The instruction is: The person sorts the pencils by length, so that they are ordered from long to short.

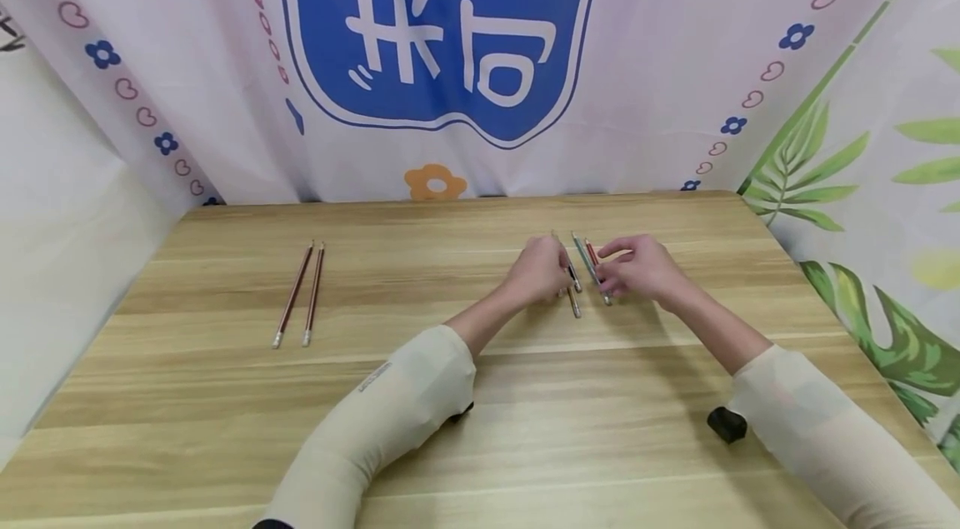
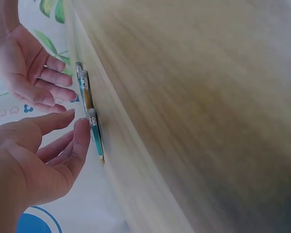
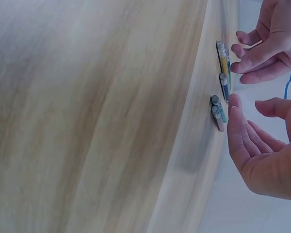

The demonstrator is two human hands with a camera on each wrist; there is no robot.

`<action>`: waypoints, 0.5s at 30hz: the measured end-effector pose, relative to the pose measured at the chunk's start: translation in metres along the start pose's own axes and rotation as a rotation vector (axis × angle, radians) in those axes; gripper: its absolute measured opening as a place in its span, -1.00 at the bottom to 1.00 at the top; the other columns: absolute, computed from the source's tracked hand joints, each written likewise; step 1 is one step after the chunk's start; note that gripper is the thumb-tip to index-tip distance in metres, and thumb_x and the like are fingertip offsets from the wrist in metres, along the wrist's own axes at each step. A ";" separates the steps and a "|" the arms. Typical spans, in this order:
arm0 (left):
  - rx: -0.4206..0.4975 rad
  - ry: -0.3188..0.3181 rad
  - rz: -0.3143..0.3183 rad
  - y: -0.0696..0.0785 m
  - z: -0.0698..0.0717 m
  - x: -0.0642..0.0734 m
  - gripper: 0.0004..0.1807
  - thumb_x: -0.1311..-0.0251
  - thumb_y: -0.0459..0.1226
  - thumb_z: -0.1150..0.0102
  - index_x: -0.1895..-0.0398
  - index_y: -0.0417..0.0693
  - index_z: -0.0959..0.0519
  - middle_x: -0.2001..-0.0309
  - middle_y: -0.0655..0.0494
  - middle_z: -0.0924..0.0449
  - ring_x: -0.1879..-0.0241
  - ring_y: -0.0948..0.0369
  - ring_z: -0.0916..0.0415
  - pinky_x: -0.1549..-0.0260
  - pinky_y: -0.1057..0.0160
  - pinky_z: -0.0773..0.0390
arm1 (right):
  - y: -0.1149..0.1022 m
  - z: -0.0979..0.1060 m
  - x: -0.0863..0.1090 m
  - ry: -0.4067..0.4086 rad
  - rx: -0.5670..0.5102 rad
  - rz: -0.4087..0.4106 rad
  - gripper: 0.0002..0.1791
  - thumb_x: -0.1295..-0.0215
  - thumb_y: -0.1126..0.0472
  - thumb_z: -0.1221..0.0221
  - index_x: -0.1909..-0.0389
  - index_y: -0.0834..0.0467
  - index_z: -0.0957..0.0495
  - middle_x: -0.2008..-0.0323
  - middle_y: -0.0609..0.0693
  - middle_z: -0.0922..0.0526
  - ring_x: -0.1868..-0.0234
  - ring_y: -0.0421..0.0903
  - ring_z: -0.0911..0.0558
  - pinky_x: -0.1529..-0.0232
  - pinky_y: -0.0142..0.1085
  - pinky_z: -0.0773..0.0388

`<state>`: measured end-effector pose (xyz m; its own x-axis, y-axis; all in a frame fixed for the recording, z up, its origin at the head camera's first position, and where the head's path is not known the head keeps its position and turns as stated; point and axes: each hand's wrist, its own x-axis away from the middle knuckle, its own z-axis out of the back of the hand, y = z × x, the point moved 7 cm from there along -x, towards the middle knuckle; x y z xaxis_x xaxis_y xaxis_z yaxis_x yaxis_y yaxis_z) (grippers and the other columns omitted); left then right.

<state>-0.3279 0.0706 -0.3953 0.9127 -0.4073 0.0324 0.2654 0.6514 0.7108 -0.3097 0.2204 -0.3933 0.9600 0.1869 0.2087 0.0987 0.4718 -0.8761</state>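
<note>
Several pencils lie loosely side by side on the wooden table. A yellow pencil [image 1: 575,304] and a dark blue one [image 3: 224,86] are by my left hand [image 1: 540,269]. The left fingers are bent with a gap to the thumb, fingertips close beside the pencils and partly covering them in the head view. To their right lie a teal pencil [image 1: 584,252] and a red pencil [image 1: 591,250]. My right hand [image 1: 639,269] is just beside these two, its fingers loosely bent and thumb apart. Neither hand grips a pencil.
Two dark red pencils [image 1: 294,296] with white erasers lie apart on the left side of the wooden table [image 1: 420,262]. Behind the table's far edge hangs a printed cloth [image 1: 187,29] with a blue emblem. A leaf-patterned cloth [image 1: 900,262] hangs along the right.
</note>
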 end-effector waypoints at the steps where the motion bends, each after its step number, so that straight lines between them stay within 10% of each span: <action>1: -0.013 -0.001 0.005 0.000 -0.001 -0.001 -0.78 -0.14 -0.51 -0.37 0.61 -0.17 -0.61 0.66 0.13 -0.56 0.76 0.34 -0.37 0.79 0.47 -0.39 | 0.000 0.000 0.000 0.000 0.005 0.001 -0.52 -0.46 0.41 -0.19 -0.27 0.59 -0.36 0.05 0.49 -0.68 0.42 -0.13 -0.77 0.45 -0.35 -0.76; 15: -0.131 0.039 0.082 -0.003 -0.004 -0.017 -0.52 -0.16 -0.50 -0.28 0.79 0.00 -0.31 0.80 0.21 -0.32 0.81 0.32 -0.27 0.84 0.45 -0.28 | 0.001 0.000 -0.002 0.004 0.043 -0.003 -0.57 -0.48 0.40 -0.15 -0.25 0.58 -0.40 0.07 0.46 -0.70 0.41 -0.11 -0.78 0.42 -0.32 -0.77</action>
<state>-0.3433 0.0780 -0.4006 0.9438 -0.3255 0.0574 0.2251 0.7602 0.6094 -0.3112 0.2206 -0.3949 0.9607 0.1819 0.2098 0.0907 0.5087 -0.8562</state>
